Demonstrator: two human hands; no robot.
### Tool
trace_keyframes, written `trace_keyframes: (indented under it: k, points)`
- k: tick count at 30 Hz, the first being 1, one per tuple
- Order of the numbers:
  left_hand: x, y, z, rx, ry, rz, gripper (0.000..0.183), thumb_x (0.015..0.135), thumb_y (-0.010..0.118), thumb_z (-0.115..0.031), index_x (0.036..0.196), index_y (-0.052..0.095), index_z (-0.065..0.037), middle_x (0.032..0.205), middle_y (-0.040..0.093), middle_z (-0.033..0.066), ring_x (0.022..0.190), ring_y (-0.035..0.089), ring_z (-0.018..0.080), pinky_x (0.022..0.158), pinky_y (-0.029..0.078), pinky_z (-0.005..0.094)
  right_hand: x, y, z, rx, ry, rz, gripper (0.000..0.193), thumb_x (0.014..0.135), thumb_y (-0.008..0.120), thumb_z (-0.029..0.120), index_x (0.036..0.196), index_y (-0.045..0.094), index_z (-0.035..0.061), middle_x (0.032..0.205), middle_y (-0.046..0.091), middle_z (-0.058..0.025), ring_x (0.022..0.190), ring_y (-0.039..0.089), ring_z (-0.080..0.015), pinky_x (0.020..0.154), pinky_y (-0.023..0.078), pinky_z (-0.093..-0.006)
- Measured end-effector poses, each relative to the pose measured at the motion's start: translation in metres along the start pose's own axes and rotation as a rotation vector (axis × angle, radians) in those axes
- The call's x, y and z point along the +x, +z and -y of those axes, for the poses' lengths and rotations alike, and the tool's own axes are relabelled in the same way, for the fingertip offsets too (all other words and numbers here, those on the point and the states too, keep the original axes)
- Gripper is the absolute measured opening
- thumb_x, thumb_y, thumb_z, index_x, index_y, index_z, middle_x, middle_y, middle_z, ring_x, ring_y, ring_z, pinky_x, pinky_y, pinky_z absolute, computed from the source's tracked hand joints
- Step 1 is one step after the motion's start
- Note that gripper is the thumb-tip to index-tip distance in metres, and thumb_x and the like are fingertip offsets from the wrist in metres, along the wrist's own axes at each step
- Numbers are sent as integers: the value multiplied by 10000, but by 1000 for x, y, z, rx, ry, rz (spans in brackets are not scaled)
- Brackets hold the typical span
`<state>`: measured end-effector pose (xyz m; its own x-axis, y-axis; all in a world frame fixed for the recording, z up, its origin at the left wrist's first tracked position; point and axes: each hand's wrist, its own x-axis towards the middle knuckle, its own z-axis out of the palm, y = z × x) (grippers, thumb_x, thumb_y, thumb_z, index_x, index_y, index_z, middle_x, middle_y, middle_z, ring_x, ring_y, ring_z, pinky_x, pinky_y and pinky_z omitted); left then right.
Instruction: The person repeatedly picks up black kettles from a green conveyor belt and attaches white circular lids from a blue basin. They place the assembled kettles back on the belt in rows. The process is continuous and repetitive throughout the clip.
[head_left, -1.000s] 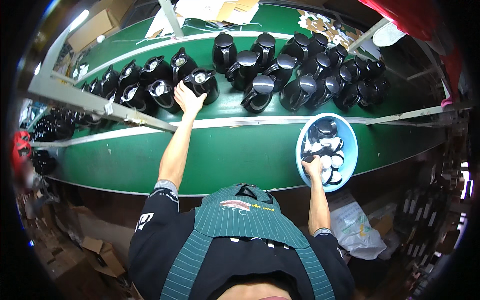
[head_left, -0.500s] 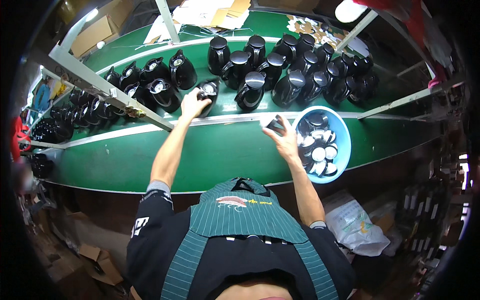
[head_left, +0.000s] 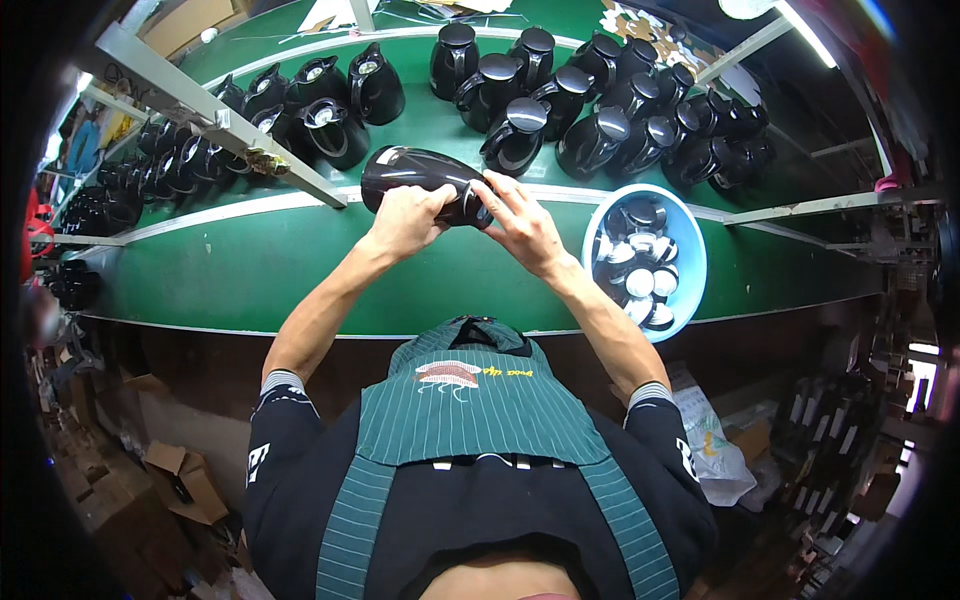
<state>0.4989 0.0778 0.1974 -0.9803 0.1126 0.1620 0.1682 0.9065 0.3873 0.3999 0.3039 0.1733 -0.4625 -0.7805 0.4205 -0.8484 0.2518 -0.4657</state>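
As the smooth green surface (head_left: 200,270) carries a round pale-blue basin (head_left: 690,280), a glossy, tapering black jug (head_left: 415,170) is tipped sideways left of it, clasped by the left hand (head_left: 408,220); the right hand (head_left: 525,228) bends over the narrow end, its grip unclear

I spot 1 open cardboard box (head_left: 205,488) at left, 1 white plastic bag (head_left: 715,458) at right, a lit tube lamp (head_left: 806,35) overhead.

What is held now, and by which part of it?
A black jug, tipped on its side. The left hand holds its near side, perhaps by the handle, which is hidden; the right hand touches its mouth end.
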Motion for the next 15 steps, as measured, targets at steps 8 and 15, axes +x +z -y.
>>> trace_keyframes:
  k: [8,15]
  points:
    - [3,-1,-9,76,29,-14,333,806,789,-138,1026,542,-100,706,672,128,684,713,346,599,530,452,1,8,-31,984,1238,614,670,1072,513,554,828,714,-36,737,754,-125,550,709,-177,528,585,-330]
    - [5,12,-7,101,-11,-65,243,844,747,-151,1007,574,-103,699,690,112,657,719,319,579,541,428,0,7,1,3,50,-127,867,898,832,285,1602,374,72,1234,702,-237,1099,706,-392,944,584,-409]
